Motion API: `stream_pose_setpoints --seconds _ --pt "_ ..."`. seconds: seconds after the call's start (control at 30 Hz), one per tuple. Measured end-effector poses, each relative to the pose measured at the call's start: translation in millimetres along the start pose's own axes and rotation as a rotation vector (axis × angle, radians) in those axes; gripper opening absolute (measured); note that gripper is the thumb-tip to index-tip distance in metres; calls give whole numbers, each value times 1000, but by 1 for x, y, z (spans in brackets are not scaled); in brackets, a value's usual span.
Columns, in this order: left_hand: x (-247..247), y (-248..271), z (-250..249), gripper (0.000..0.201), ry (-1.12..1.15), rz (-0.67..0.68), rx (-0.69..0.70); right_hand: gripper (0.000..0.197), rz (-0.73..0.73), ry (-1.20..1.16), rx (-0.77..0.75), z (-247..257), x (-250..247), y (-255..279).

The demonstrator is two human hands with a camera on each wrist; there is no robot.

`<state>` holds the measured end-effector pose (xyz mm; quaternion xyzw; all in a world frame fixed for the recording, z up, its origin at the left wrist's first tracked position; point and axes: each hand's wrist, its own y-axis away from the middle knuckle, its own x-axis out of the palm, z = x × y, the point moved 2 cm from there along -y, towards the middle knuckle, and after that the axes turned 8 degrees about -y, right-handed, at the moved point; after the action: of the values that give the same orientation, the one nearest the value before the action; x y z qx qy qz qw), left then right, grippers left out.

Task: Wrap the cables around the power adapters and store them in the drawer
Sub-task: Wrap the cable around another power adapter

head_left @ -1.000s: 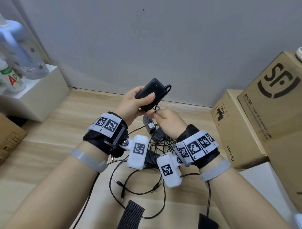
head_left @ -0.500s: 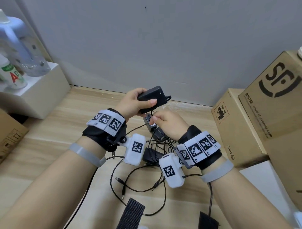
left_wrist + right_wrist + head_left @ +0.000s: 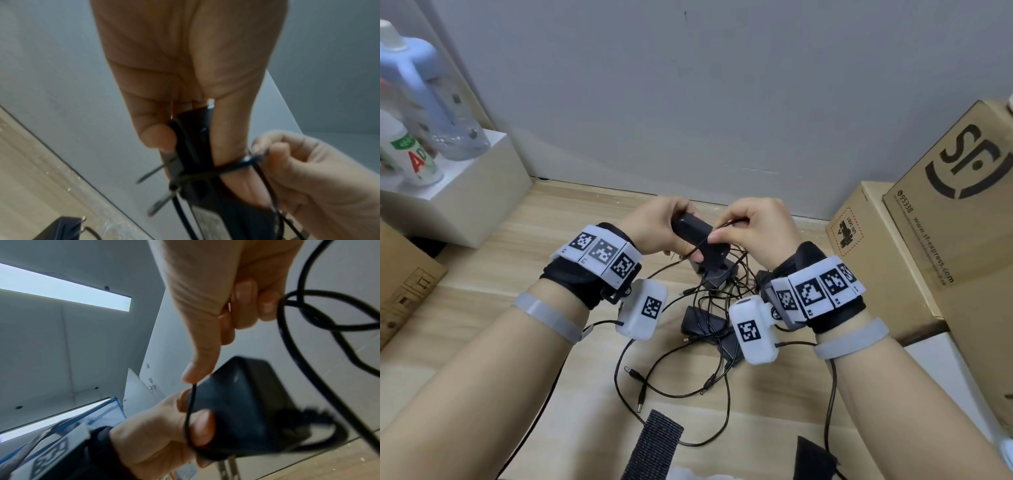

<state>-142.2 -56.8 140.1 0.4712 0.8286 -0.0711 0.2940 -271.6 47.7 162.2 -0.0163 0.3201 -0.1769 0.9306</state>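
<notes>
My left hand (image 3: 674,233) grips a black power adapter (image 3: 698,240) by its upper end, above the wooden surface (image 3: 551,267). In the left wrist view the adapter (image 3: 193,146) sits between thumb and fingers, its metal prongs (image 3: 158,170) pointing left. My right hand (image 3: 722,229) pinches the adapter's thin black cable (image 3: 690,251). That cable (image 3: 228,168) crosses the adapter body and my left thumb. In the right wrist view the thumb and a finger pinch the cable (image 3: 190,402) beside the adapter (image 3: 246,402).
Below my hands lie more black adapters (image 3: 703,322) in a tangle of loose cables (image 3: 671,387). Cardboard boxes (image 3: 873,253) stand at the right, and a white box (image 3: 465,192) with bottles (image 3: 417,164) at the left. A black strap (image 3: 654,445) lies near me.
The adapter has come lower and turned in my left hand. My right hand has risen from under it to beside it, drawing the cable across the adapter.
</notes>
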Motion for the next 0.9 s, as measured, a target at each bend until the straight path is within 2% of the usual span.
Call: stream_pose_setpoints --seconds 0.1,0.17,0.2,0.33,0.43,0.5,0.57,0.63,0.77,0.9 --pt "-9 8 -3 41 46 109 22 9 -111 -115 12 -13 -9 -5" --pt "-11 12 -4 42 227 182 69 3 -137 -140 5 -19 -10 -6" --pt "-10 13 -4 46 350 198 103 8 -134 -130 -4 -20 -8 -5" --pt "-1 8 -13 83 717 147 182 21 -60 -42 31 -22 12 -3" --pt "3 4 -20 83 836 42 165 21 108 71 91 -24 29 0" --pt "4 2 -22 66 840 -78 106 19 174 97 127 -24 35 3" --pt "3 1 -20 38 769 -200 36 19 203 63 139 -22 38 8" --pt "2 0 -17 26 689 -272 -7 19 231 70 121 -18 38 11" --pt "4 -1 -9 25 580 -336 -47 21 277 101 129 -14 38 11" --pt "4 -4 -3 35 309 -447 -57 22 248 200 74 -8 37 16"
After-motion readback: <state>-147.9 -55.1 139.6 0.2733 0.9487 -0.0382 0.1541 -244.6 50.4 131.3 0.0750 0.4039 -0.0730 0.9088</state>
